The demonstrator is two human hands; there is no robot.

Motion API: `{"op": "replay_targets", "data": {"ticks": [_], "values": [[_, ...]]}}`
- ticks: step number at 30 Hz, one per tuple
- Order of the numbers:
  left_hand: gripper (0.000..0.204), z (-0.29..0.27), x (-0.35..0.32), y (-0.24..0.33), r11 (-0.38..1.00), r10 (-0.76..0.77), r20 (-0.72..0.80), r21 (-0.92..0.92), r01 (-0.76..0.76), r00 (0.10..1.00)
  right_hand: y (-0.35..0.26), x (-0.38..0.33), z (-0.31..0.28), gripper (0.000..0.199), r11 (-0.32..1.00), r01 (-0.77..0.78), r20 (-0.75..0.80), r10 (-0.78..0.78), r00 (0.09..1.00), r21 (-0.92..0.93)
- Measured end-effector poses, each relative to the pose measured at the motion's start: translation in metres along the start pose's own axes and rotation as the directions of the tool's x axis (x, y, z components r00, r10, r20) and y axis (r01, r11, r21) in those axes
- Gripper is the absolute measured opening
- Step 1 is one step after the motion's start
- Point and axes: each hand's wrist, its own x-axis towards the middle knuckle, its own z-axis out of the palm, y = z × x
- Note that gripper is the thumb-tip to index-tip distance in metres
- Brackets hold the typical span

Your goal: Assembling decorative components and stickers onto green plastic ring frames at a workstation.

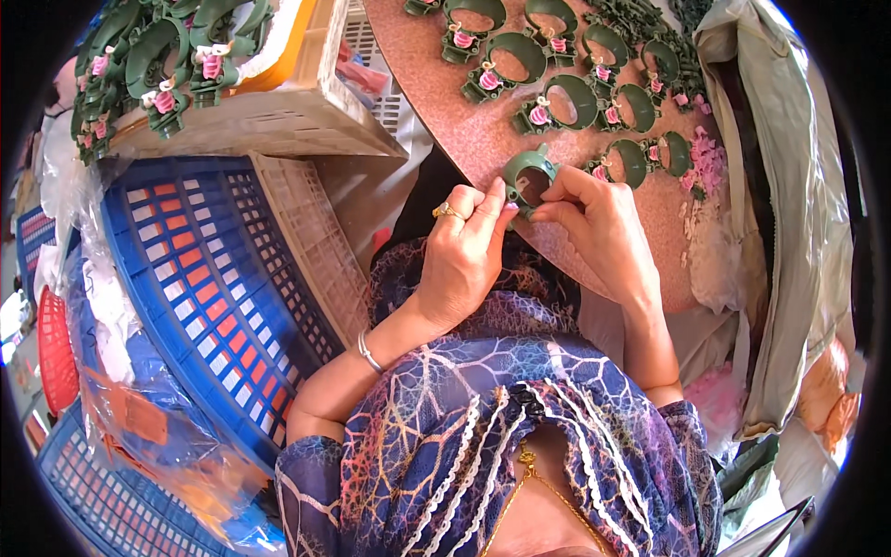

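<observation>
Both hands hold one green plastic ring (548, 166) over the near edge of the table. My left hand (459, 255) pinches its left side between thumb and fingers. On the other side, my right hand (608, 237) has thumb and forefinger closed at the ring's right rim. Whether a tiny part sits between those right fingertips is hidden. Beyond the hands, several similar green rings stand in rows, each bearing a pink flower (538, 115) with a pale bit beside it. Close to my right hand lies a pile of small pink pieces (707, 165), with tiny white pieces (691, 227) nearer me.
The pinkish speckled table (445, 84) curves round in front of me. At the left, flowered green rings (153, 56) heap over a white crate (251, 116). Below it leans a blue plastic basket (139, 269). A grey-green sack (817, 176) borders the table's right side.
</observation>
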Motion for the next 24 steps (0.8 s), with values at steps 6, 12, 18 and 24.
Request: {"op": "replay_targets", "data": {"ticks": [6,12,18,24], "values": [[0.035,0.006,-0.003,-0.001,0.987,-0.093,-0.060,-0.135,0.084,0.994,0.004,-0.004,0.009,0.007,1.000,0.029,-0.043,-0.029,0.999,-0.009],[0.032,0.010,-0.005,-0.003,0.990,-0.087,-0.111,-0.117,0.074,0.990,0.009,-0.011,0.020,0.006,0.996,-0.066,-0.119,0.072,0.990,0.058],[0.030,0.011,-0.008,0.001,0.980,-0.139,-0.151,-0.164,0.113,0.979,0.020,-0.024,0.037,0.014,0.997,0.062,-0.327,-0.040,0.944,0.055],[0.027,0.014,-0.012,-0.001,0.974,-0.164,-0.172,-0.187,0.131,0.971,0.026,-0.030,0.041,0.016,0.978,0.017,-0.331,0.053,0.942,0.206]]}}
